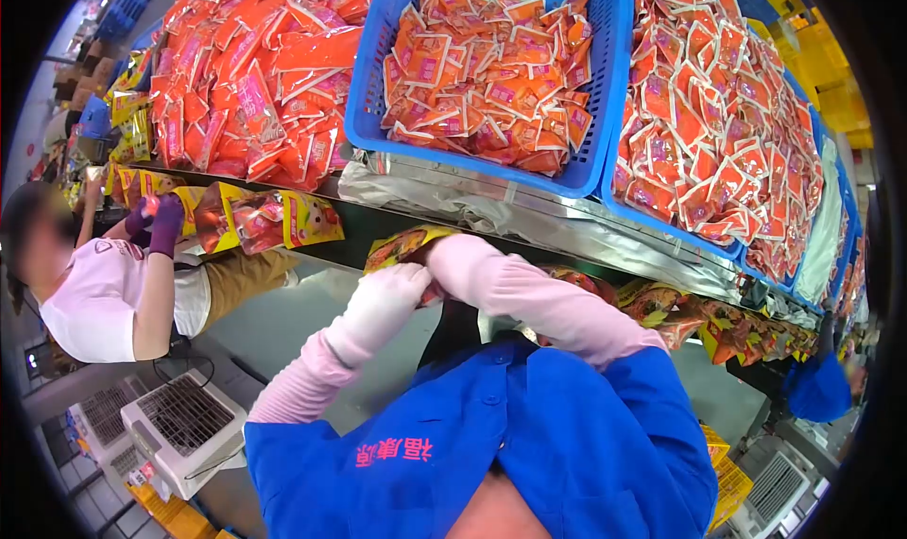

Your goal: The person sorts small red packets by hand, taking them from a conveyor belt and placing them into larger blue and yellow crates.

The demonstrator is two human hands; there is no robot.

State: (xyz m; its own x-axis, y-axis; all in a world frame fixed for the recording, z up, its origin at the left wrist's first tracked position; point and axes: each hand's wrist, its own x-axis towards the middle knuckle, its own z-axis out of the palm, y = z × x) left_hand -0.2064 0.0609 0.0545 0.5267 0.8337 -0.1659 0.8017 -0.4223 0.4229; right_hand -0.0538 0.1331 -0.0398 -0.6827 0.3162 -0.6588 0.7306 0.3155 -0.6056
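A yellow-and-red printed packaging bag point(402, 246) stands at the bench edge in front of me. My left hand point(392, 291), in a white glove, is closed at the bag's near side, its fingers curled against it. My right arm reaches across from the right in a pink sleeve. At the bag's mouth, my right hand point(436, 256) is mostly hidden by the sleeve and the bag, so its fingers do not show. Just beyond the bag, a blue crate point(482, 169) holds many small orange-red sachets point(487, 76).
Larger red packets point(265, 76) are heaped at left; another blue crate point(671, 222) of sachets point(718, 114) is at right. Filled bags point(312, 220) line the bench at left, more bags point(737, 326) at right. A co-worker point(104, 284) in purple gloves works at left, near air coolers point(184, 426).
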